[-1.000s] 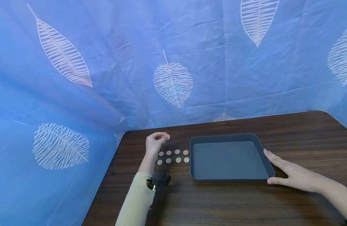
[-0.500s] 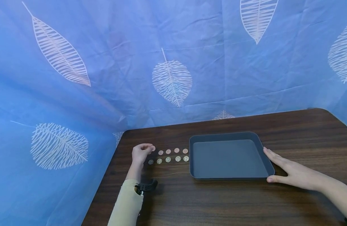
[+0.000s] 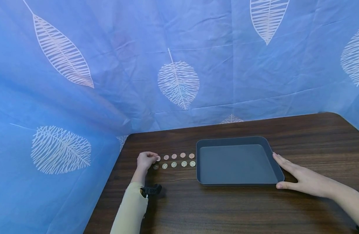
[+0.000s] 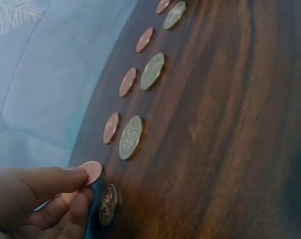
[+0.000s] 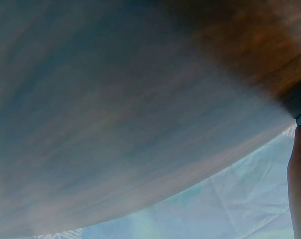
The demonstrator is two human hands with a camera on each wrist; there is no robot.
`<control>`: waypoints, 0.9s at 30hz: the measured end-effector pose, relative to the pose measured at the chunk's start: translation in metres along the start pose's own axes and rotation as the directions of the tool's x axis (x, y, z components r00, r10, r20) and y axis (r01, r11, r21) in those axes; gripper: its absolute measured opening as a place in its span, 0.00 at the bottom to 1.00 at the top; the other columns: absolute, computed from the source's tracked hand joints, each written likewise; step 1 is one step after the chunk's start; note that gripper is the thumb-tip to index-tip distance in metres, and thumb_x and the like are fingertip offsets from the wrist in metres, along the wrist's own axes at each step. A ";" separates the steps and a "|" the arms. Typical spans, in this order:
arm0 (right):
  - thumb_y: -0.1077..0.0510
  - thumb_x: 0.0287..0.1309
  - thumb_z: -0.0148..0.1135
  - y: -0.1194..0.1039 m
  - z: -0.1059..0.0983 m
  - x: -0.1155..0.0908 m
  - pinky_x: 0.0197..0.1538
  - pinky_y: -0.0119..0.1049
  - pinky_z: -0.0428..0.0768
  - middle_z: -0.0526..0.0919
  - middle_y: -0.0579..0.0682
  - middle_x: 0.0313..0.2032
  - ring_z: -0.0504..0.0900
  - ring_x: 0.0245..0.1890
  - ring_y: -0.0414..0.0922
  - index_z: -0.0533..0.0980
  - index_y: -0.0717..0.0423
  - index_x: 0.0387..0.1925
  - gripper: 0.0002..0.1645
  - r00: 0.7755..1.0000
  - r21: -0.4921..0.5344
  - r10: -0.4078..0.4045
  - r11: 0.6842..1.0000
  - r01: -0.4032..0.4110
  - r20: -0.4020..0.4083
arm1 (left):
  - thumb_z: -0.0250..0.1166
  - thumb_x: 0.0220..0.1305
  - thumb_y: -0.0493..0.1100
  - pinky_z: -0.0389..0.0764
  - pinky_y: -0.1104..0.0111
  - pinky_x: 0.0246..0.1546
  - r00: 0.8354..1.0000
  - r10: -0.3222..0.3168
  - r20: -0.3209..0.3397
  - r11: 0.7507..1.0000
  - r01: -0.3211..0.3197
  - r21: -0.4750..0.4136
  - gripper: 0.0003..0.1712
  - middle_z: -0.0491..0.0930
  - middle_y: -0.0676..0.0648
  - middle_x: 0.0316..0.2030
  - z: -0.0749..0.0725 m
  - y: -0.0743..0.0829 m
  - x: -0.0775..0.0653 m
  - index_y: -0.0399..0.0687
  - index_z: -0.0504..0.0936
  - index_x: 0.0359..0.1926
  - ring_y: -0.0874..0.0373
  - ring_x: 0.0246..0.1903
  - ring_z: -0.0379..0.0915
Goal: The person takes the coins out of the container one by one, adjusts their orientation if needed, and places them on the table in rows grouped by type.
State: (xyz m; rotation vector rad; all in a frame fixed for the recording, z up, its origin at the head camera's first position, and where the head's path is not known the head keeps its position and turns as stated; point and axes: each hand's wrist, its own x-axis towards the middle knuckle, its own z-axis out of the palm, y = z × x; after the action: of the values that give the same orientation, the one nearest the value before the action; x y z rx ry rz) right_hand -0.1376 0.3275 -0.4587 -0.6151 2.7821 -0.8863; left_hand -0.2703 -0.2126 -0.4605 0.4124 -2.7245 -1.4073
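In the left wrist view my left hand (image 4: 46,199) pinches a copper-coloured coin (image 4: 93,172) between thumb and finger, tilted close to the tabletop. That hand (image 3: 146,161) is at the left end of two rows of coins in the head view. The far row has copper coins (image 3: 174,156); the near row has larger silver-gold coins (image 3: 174,164). A darker coin (image 4: 108,204) lies just beside the pinched one. My right hand (image 3: 299,178) rests against the right side of a dark grey rectangular tray (image 3: 235,162), fingers straight and thumb at the near corner.
The rows of coins run up to the tray's left wall. Everything sits on a dark wood-grain table (image 3: 226,208). A blue cloth (image 3: 124,65) with white leaf prints hangs behind and to the left of the table.
My left hand has moved left and down with the copper coin, to the left end of the far row. The right hand has stayed against the tray.
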 end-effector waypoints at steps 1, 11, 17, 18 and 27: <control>0.42 0.58 0.64 0.000 0.000 0.000 0.46 0.68 0.67 0.44 0.69 0.71 0.58 0.61 0.74 0.35 0.45 0.75 0.59 1.000 0.000 -0.001 1.000 0.001 0.000 | 0.68 0.58 0.35 0.77 0.63 0.33 1.000 0.003 0.001 1.000 -0.003 0.006 0.05 0.83 0.44 0.29 0.000 0.000 0.000 0.36 0.86 0.35 0.54 0.29 0.77; 0.43 0.58 0.64 0.001 -0.001 0.000 0.46 0.68 0.67 0.44 0.69 0.71 0.58 0.61 0.75 0.35 0.45 0.75 0.59 1.000 -0.001 -0.005 1.000 0.005 -0.001 | 0.69 0.57 0.34 0.79 0.59 0.34 0.992 0.126 -0.028 0.982 -0.121 0.145 0.04 0.83 0.42 0.28 0.004 0.000 0.002 0.35 0.86 0.32 0.50 0.30 0.79; 0.43 0.58 0.64 0.003 -0.002 0.000 0.46 0.68 0.67 0.44 0.69 0.71 0.58 0.61 0.74 0.35 0.45 0.75 0.58 1.000 -0.011 -0.009 1.000 0.009 -0.001 | 0.71 0.54 0.33 0.80 0.60 0.33 0.987 0.152 -0.055 0.973 -0.139 0.184 0.03 0.83 0.42 0.27 0.007 0.006 0.001 0.36 0.86 0.30 0.50 0.29 0.78; 0.43 0.58 0.64 0.003 -0.002 0.001 0.46 0.68 0.67 0.44 0.69 0.71 0.58 0.61 0.74 0.35 0.45 0.75 0.58 1.000 -0.011 -0.009 1.000 0.009 -0.001 | 0.71 0.54 0.34 0.80 0.60 0.33 0.988 0.146 -0.054 0.974 -0.134 0.182 0.03 0.83 0.42 0.27 0.007 0.006 0.002 0.36 0.86 0.30 0.50 0.29 0.79; 0.43 0.58 0.64 0.005 -0.002 0.002 0.46 0.68 0.67 0.45 0.69 0.71 0.58 0.61 0.75 0.36 0.46 0.76 0.58 1.000 -0.008 -0.011 1.000 0.011 0.000 | 0.72 0.54 0.36 0.80 0.59 0.34 0.989 0.138 -0.057 0.973 -0.125 0.194 0.07 0.84 0.41 0.29 0.011 0.005 0.004 0.35 0.86 0.32 0.50 0.30 0.79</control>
State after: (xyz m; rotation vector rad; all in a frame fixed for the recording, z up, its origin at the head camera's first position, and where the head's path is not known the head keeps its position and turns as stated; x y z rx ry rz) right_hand -0.1415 0.3318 -0.4601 -0.6323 2.7869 -0.8775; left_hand -0.2770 -0.2016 -0.4633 0.2765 -2.7810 -1.0852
